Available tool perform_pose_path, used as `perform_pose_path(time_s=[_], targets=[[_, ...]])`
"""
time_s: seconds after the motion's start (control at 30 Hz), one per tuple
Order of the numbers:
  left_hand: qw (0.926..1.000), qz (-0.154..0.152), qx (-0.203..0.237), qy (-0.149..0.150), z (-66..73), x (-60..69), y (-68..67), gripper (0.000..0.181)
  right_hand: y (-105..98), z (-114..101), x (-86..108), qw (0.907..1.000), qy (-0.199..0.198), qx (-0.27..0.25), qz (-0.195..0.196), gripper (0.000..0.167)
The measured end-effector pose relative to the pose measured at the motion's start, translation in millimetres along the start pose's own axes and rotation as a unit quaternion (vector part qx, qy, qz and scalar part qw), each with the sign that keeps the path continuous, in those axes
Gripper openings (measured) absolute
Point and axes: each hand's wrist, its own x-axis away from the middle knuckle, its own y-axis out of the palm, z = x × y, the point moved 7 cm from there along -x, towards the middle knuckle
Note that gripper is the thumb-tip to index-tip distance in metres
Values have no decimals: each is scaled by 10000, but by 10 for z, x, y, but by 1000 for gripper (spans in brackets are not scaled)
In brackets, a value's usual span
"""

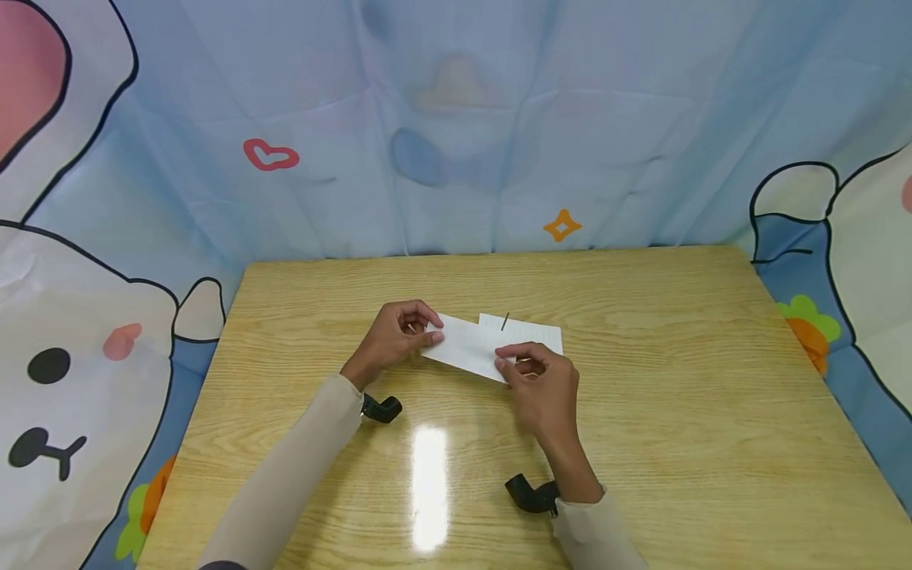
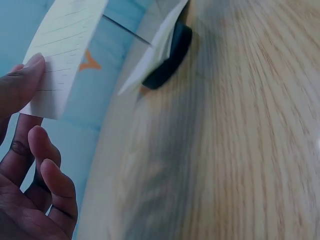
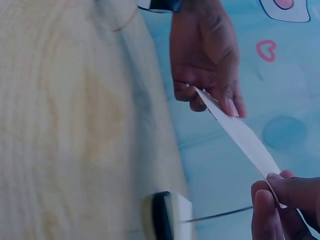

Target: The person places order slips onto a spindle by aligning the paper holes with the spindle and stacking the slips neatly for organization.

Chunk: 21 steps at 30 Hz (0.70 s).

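A white lined paper slip is held up between both hands. My left hand pinches its left end between thumb and fingers. Its right end is pinched by my right hand. Ruled lines show on the side of the slip seen in the left wrist view. Just beyond the slip, more lined paper lies on the table, partly covered by it. A thin dark spike rises from that paper. Both wrist views show a black base under the paper.
The wooden table reaches back to a light blue cartoon curtain. A black camera device sits at the left wrist, another black device at the right wrist. Light reflects off the table near its front.
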Motion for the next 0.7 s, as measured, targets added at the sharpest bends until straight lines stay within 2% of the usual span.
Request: perform_pose_path(time_s=[0.17,0.37,0.57,0.7], targets=[[9998,38,-150,151,125,13,17,10,-141,-131,-76,9993,-167,-347,-8,7],[9989,45,-253,380,315,8,91,9,-305,-215,-173,9975,-317,-586,230,7],[9971,29,-270,713,494,-44,184,11,-432,-273,-263,9958,-406,-684,458,7],[9962,48,-184,846,538,-92,240,13,-490,-283,-312,9943,-380,-815,572,7]])
